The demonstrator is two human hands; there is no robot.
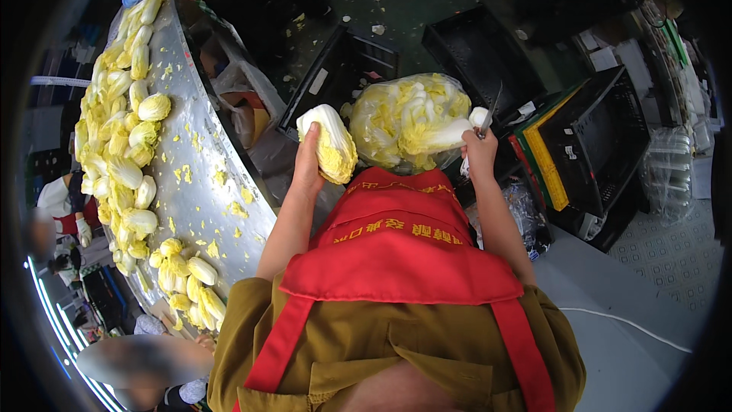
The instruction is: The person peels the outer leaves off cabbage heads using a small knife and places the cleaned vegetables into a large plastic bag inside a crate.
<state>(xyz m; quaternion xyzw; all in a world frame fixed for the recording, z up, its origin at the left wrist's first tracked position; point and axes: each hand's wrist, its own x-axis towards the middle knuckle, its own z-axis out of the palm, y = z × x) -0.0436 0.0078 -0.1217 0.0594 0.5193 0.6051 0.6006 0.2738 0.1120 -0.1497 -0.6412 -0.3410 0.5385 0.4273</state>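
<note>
In my left hand (pixel 309 163) is a whole napa cabbage (pixel 327 143), white at its base and yellow at its leaf tips, held upright beside the red apron (pixel 400 240). My right hand (pixel 480 151) is closed around a knife (pixel 492 109), its blade pointing away from me. A long white-and-yellow cabbage leaf (pixel 437 136) and a cut white cabbage base (pixel 478 117) lie against that hand; whether the fingers hold them too I cannot tell. Between and beyond both hands sits a clear plastic bag (pixel 412 88) full of loose cabbage leaves.
Many napa cabbages (pixel 123 171) lie along a metal table (pixel 189 109) at left, among leaf scraps. Black crates (pixel 480 57) stand ahead and at right, beside a yellow crate (pixel 546 163). Other people stand beyond and to the left of the table. Scraps dot the floor.
</note>
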